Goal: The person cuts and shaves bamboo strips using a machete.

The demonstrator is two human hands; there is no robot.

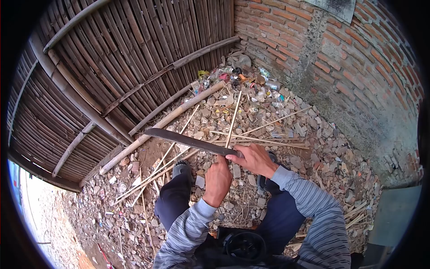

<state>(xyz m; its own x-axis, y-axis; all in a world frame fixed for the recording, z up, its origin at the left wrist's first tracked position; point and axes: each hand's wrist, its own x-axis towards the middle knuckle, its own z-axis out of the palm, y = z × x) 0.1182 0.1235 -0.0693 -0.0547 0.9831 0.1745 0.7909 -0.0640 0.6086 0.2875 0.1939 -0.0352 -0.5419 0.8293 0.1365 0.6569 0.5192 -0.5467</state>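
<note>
My right hand (253, 159) is closed on the handle end of a machete (190, 141). Its long dark blade points left, its tip near the bamboo fence. Just below the blade, my left hand (218, 181) is closed, its fingertips close to the metal. A thin pale bamboo strip (234, 119) runs away from me and passes at the blade toward my left fingers, which seem to grip its near end. The blade and fingers hide exactly where they meet.
Cut bamboo strips (268, 142) lie on the rubble ground (286, 168). A thick bamboo pole (179, 110) rests along the fence (134, 54). A brick wall (358, 80) stands right, with litter (242, 74) in the corner. My shoes (182, 169) are beside the strips.
</note>
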